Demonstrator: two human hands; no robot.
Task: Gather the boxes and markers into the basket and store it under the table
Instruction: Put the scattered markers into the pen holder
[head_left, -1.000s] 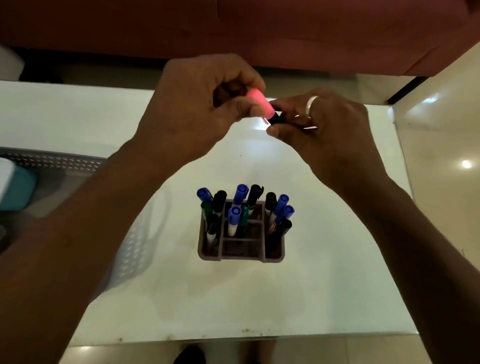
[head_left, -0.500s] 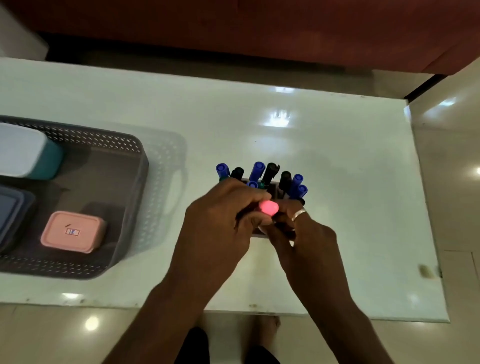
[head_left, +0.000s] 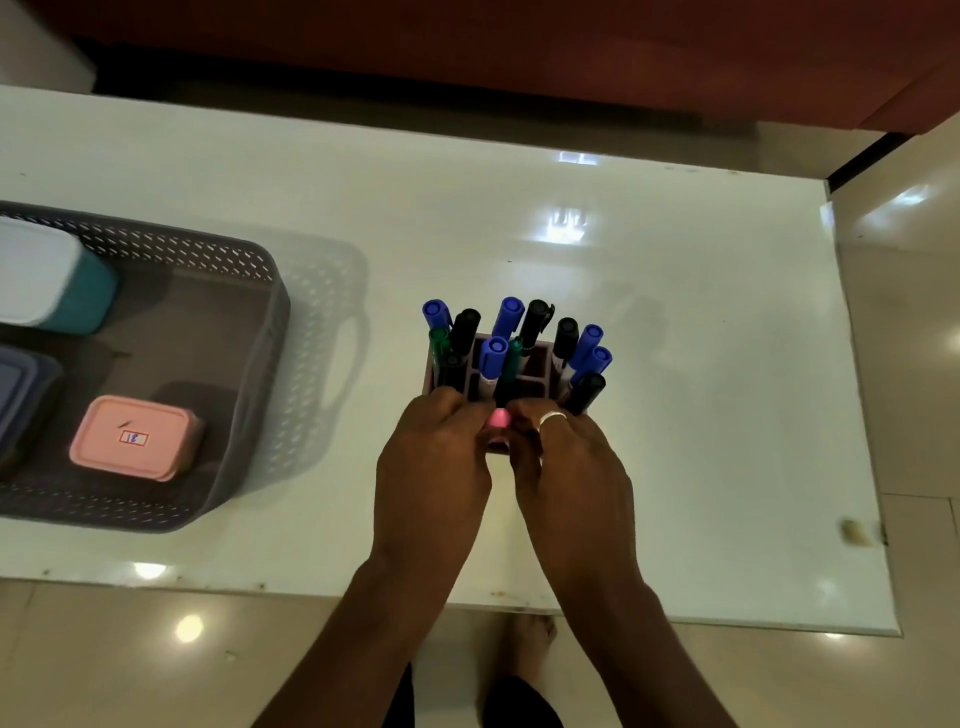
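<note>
A brown marker holder (head_left: 535, 364) stands mid-table, packed with several blue, black and green markers (head_left: 493, 353). My left hand (head_left: 436, 457) and my right hand (head_left: 566, 467) meet over the holder's near edge, fingers pinched together around a pink-capped marker (head_left: 500, 418); its body is hidden by my fingers. At the left, the grey perforated basket (head_left: 270, 322) holds a pink box (head_left: 132, 439), a white-lidded teal box (head_left: 52, 280) and a dark blue box (head_left: 21, 395).
The white table (head_left: 675, 338) ends at a near edge low in view, with beige floor tiles beyond. A dark red sofa (head_left: 519, 52) runs behind the table. My bare feet (head_left: 530, 639) show under the near edge.
Both hands came down from high above the table to the holder's near edge, carrying the pink-capped marker. The camera tilted, bringing the basket and its boxes into view.
</note>
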